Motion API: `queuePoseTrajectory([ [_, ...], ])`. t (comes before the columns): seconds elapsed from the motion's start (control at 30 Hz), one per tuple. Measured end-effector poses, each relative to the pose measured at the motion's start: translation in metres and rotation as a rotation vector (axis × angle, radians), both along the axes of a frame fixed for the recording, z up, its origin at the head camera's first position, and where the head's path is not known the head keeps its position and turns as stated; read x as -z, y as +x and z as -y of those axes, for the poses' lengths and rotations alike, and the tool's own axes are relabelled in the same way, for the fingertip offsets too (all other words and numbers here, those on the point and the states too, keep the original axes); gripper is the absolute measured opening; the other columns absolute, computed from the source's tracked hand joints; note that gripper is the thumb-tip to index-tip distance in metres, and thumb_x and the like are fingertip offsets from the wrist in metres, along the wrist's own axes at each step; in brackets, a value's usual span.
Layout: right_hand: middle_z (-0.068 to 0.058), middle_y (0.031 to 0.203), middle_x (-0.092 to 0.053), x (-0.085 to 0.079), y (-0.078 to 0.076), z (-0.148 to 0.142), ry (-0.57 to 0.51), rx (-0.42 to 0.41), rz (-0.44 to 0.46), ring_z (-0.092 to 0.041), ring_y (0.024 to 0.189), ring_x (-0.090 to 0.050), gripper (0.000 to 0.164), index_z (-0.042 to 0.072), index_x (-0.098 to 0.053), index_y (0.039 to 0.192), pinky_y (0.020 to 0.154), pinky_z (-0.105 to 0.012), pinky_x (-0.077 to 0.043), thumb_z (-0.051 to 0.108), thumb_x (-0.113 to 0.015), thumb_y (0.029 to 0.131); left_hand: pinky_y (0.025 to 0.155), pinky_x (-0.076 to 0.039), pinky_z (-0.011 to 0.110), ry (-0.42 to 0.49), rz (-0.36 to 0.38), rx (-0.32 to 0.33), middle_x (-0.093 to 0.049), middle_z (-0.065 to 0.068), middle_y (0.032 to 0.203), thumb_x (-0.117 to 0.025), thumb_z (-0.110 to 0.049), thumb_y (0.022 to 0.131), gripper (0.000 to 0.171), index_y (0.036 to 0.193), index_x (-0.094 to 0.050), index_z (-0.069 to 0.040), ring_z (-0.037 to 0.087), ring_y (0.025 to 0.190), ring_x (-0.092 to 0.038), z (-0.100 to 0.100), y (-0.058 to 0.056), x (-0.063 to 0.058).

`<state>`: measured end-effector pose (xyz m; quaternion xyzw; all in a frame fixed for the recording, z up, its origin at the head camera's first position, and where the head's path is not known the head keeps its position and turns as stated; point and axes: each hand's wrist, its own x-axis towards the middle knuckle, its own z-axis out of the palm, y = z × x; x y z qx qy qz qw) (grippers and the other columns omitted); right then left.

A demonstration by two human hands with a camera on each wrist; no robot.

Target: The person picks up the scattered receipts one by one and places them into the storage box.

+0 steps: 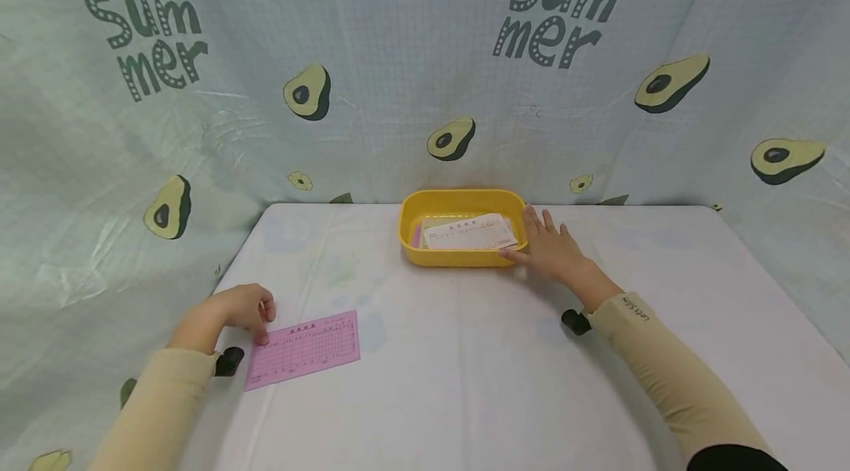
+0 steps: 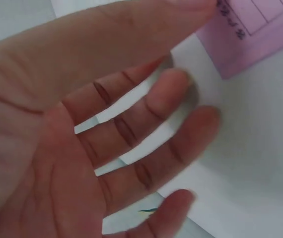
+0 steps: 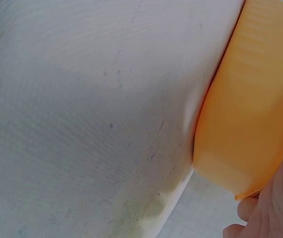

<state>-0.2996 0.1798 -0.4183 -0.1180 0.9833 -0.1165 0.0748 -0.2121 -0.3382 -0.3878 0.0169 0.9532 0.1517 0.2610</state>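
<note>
A pink printed form slip [image 1: 304, 350] lies on the left part of the white table. At its upper left corner is my left hand [image 1: 244, 310], the thumb tip on the slip's edge. In the left wrist view the other fingers [image 2: 176, 141] are loosely bent and apart from the slip [image 2: 250, 37]. My right hand [image 1: 554, 253] touches the right end of a yellow plastic basket [image 1: 458, 258], fingers spread, thumb across the front rim. A white printed slip [image 1: 470, 233] lies on top of other papers inside. The right wrist view shows the basket's outer wall [image 3: 246, 109] beside the hand [image 3: 275, 208].
The white-covered table [image 1: 425, 397] ends at the back against a hanging cloth [image 1: 372, 35] printed with avocados and lettering. The basket stands near that back edge. A small black device [image 1: 229, 361] sits at the left wrist and another black device [image 1: 575, 322] at the right.
</note>
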Motion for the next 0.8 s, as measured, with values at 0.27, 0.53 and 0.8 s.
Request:
queuePoseTrajectory([
  [0.27, -0.024, 0.169, 0.004, -0.001, 0.003, 0.001, -0.011, 0.005, 0.010, -0.046, 0.153, 0.003, 0.114, -0.005, 0.005, 0.161, 0.120, -0.065, -0.002, 0.072, -0.048, 0.096, 0.066, -0.039, 0.038, -0.009, 0.008, -0.003, -0.055, 0.007, 0.078, -0.087, -0.003, 0.075, 0.032, 0.086, -0.058, -0.007, 0.023, 0.075, -0.052, 0.001, 0.003, -0.005],
  [0.53, -0.023, 0.169, 0.004, -0.003, 0.003, 0.001, -0.008, 0.002, 0.003, -0.046, 0.154, 0.003, 0.114, -0.004, 0.006, 0.161, 0.120, -0.065, -0.002, 0.073, -0.047, 0.096, 0.068, -0.041, 0.039, -0.034, 0.016, -0.025, -0.055, 0.007, 0.076, -0.086, -0.001, 0.078, 0.027, 0.080, -0.059, -0.005, 0.024, 0.077, -0.052, 0.004, 0.011, -0.003],
  [0.8, -0.023, 0.169, 0.005, -0.001, 0.004, 0.001, -0.007, 0.002, 0.004, -0.047, 0.153, 0.003, 0.114, -0.005, 0.006, 0.161, 0.120, -0.065, -0.002, 0.073, -0.047, 0.097, 0.066, -0.040, 0.035, -0.016, 0.015, -0.013, -0.055, 0.003, 0.069, -0.084, -0.002, 0.080, 0.022, 0.073, -0.064, -0.007, 0.019, 0.071, -0.051, 0.007, 0.014, -0.001],
])
